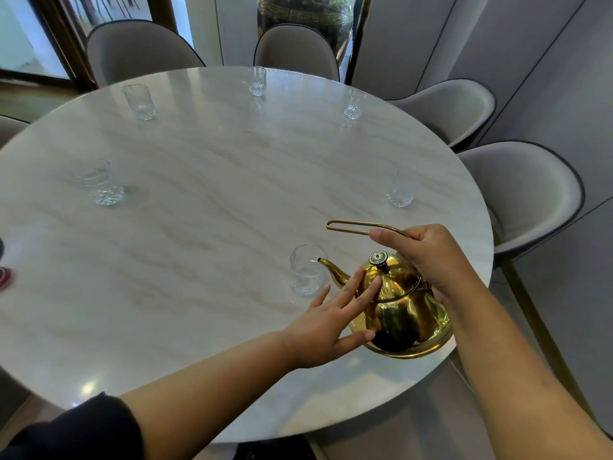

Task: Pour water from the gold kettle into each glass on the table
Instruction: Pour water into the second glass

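A: Marble table (199,227), where's our gold kettle (404,313)?
B: Near edge, tilted, spout (326,262) at rim of nearest glass (305,270). Our right hand (431,257) grips its handle (351,227); left hand (331,320) touches the lid (394,280), fingers (351,287) straight.

Left edge: red object (4,277) cut off, kind unclear. On the gold kettle (408,322), the rear of the wire handle (351,227) is buried in the right hand (431,257), and fingers of the left hand (326,322) cover part of the lid rim. Spout tip (320,259) at the near glass (305,270): cannot tell whether water runs. Far glass (257,81): fill level unreadable. Dark vessel (305,14) cropped by the top edge.
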Tool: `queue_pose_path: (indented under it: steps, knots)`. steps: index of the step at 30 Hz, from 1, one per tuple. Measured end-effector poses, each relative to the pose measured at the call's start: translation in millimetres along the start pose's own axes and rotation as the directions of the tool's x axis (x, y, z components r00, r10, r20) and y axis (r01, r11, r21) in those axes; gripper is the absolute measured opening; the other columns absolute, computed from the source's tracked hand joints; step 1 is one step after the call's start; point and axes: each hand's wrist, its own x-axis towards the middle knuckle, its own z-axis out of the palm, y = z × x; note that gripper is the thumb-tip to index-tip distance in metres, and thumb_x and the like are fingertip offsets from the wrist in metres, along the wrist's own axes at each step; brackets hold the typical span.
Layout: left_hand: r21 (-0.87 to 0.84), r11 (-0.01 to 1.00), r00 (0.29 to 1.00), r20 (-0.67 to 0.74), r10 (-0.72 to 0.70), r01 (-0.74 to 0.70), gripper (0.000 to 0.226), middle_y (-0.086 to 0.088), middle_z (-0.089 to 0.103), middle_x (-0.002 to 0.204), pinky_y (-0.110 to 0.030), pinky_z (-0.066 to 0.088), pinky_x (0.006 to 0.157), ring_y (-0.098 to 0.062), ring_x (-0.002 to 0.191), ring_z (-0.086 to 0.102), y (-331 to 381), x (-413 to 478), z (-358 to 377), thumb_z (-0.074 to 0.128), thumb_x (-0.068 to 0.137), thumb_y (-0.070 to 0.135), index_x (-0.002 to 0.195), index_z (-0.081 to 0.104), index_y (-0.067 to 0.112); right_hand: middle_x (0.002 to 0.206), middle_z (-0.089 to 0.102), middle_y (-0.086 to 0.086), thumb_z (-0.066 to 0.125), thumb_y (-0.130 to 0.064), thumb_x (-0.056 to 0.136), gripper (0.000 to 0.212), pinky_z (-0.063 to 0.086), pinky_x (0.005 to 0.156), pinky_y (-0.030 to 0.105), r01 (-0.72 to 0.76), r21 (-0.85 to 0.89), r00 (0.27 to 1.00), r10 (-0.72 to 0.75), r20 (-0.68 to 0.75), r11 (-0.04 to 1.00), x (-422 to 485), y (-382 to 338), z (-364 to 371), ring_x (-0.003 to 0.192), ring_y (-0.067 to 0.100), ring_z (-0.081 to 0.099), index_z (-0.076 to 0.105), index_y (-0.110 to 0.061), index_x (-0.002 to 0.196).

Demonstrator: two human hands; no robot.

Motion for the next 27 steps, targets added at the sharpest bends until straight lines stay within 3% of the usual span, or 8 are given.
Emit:
queue_pose_path:
  steps: [6,11,20,27]
  knots:
    - [-0.001,1.0,1.0,0.017,-0.012,0.012,0.068,0.009,-0.029,0.152,-0.035,-0.012,0.114,-0.014,0.144,0.014,-0.8,-1.4,-0.8,0.031,0.097,0.05,0.139,-0.023,0.046,0.051,0.028,0.004,0.075,-0.047,0.069,0.051,0.03,0.052,0.029,-0.007,-0.006,1.0,0.007,0.004,1.0,-1.6,-0.9,1.8,0.041,0.011,0.026,0.042,-0.012,0.053]
    - [-0.018,1.0,1.0,0.019,-0.005,0.006,0.068,0.01,-0.029,0.152,-0.035,-0.013,0.113,-0.013,0.144,0.014,1.2,-1.5,-0.2,0.031,0.098,0.049,0.138,-0.023,0.047,0.045,0.028,-0.002,0.077,-0.041,0.073,0.056,0.03,0.051,0.026,-0.021,0.007,1.0,0.021,-0.007,1.0,-2.1,-1.9,1.5,0.033,0.003,0.028,0.041,-0.022,0.034]
    - [-0.034,0.999,1.0,0.026,-0.01,0.011,0.068,0.01,-0.03,0.152,-0.036,-0.012,0.113,-0.015,0.144,0.015,2.0,0.0,0.6,0.032,0.097,0.05,0.138,-0.023,0.047,0.043,0.029,-0.002,0.076,-0.043,0.073,0.054,0.03,0.051,0.027,-0.008,-0.032,1.0,0.008,0.002,0.999,-1.5,-7.0,0.6,0.034,0.005,0.026,0.038,-0.02,0.044]
    - [-0.037,0.999,0.999,0.03,-0.021,0.022,0.067,0.01,-0.029,0.152,-0.036,-0.012,0.113,-0.014,0.144,0.016,1.2,0.2,1.5,0.029,0.097,0.052,0.138,-0.023,0.048,0.032,0.032,-0.01,0.076,-0.039,0.075,0.057,0.031,0.052,0.026,-0.021,-0.025,1.0,0.022,0.014,0.999,-2.1,-9.8,2.5,0.028,0.002,0.034,0.046,-0.022,0.03]
